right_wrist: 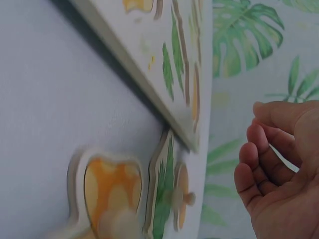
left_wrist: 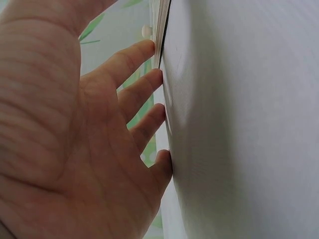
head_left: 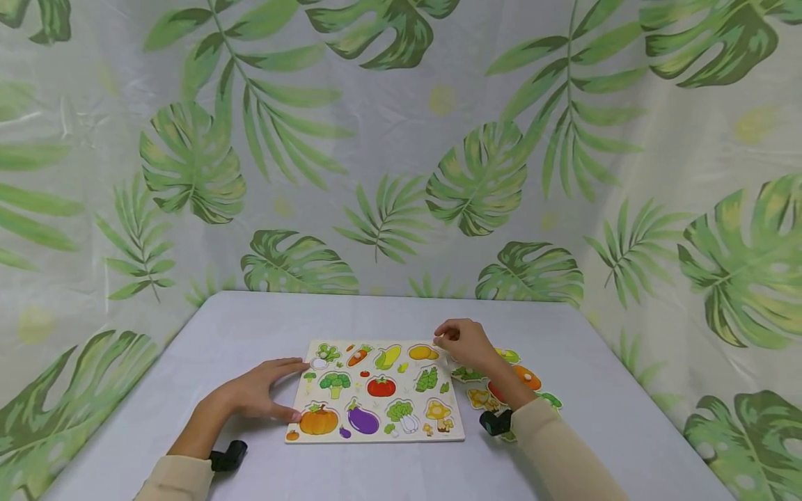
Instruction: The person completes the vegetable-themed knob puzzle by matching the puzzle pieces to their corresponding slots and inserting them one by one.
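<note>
A wooden vegetable puzzle board [head_left: 370,442] lies flat on the table, with printed shapes such as a tomato [head_left: 381,386], an eggplant [head_left: 363,419] and a pumpkin [head_left: 319,421]. My left hand [head_left: 260,388] spreads along its left side, thumb near the pumpkin and fingertips at the upper left edge. Straight fingers [left_wrist: 137,97] reach the board's edge in the left wrist view. Over the top right corner hovers my right hand [head_left: 466,344], loosely bent, thumb close to the index fingertip. Nothing shows in that hand [right_wrist: 279,164] in the right wrist view.
Loose knobbed puzzle pieces lie heaped right of the board, partly under my right forearm: a mushroom piece [head_left: 481,399], a green leafy piece [head_left: 466,374] and an orange piece [head_left: 528,378] among them. A leaf-patterned curtain [head_left: 388,139] encloses the white table [head_left: 269,320].
</note>
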Motion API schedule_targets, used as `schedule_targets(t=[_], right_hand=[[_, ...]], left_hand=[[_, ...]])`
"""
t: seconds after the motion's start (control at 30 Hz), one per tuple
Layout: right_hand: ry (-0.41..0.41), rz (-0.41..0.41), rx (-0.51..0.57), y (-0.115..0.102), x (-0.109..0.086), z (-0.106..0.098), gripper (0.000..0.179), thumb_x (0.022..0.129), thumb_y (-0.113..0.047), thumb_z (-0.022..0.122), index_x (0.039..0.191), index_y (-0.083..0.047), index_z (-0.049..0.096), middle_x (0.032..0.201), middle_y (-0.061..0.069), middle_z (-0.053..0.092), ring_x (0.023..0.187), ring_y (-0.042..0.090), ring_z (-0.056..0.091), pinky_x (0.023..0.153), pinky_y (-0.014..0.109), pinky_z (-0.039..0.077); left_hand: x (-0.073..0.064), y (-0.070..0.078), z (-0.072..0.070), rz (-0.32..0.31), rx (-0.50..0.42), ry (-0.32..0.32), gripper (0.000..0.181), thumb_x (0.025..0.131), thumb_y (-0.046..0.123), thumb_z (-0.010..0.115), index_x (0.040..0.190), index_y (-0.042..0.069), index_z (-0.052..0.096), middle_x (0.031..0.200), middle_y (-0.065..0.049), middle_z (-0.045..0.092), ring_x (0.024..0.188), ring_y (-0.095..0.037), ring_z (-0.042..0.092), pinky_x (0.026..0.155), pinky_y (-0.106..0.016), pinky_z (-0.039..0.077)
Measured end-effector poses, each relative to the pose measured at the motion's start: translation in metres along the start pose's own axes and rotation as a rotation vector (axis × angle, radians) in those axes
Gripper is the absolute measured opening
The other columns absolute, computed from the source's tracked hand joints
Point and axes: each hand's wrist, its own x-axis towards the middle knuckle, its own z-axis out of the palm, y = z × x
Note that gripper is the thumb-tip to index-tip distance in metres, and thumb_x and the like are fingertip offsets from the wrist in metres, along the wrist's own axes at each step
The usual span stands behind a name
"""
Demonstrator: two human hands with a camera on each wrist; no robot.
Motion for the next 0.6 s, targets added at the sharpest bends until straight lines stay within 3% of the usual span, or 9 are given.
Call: schedule_targets(t=[0.6], right_hand=[[0.026, 0.062, -0.081, 0.046, -0.015, -0.047, 0.021, 0.099, -0.021, 0.069, 0.113, -0.006, 0.074, 0.091, 0.005, 0.067, 0.079, 0.017, 0.059, 0.069, 0.031, 0.052]], left_hand=[[0.002, -0.003, 0.001, -0.004, 0.002, -0.008, 0.098, 0.073, 0.060, 0.083, 0.156, 0.022, 0.047, 0.166, -0.016, 0.034, 0.151, -0.051, 0.029, 0.113, -0.080, 0.027]])
